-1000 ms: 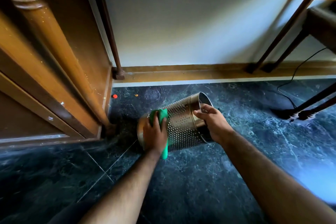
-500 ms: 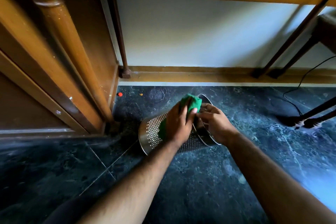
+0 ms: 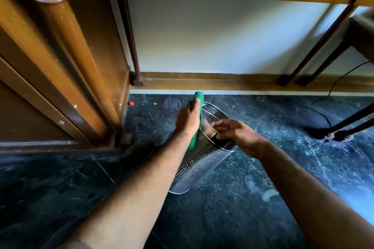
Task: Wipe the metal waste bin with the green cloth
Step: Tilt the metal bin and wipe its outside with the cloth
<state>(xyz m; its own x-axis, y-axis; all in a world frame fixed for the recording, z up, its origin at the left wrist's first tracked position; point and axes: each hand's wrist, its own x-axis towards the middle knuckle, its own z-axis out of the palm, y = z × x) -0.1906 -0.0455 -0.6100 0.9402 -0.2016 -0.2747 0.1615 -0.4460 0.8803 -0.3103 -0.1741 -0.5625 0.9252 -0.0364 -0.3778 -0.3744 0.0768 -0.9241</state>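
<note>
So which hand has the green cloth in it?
The left hand, the one farther from the bin's open mouth, grips the green cloth against the metal waste bin. The right hand holds only the bin's rim.

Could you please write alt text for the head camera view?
A left hand presses a green cloth against a perforated metal waste bin tipped over on a dark marble floor, while the right hand grips its rim.

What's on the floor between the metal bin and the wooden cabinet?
In the head view, only bare dark floor lies between the bin and the cabinet.
</note>
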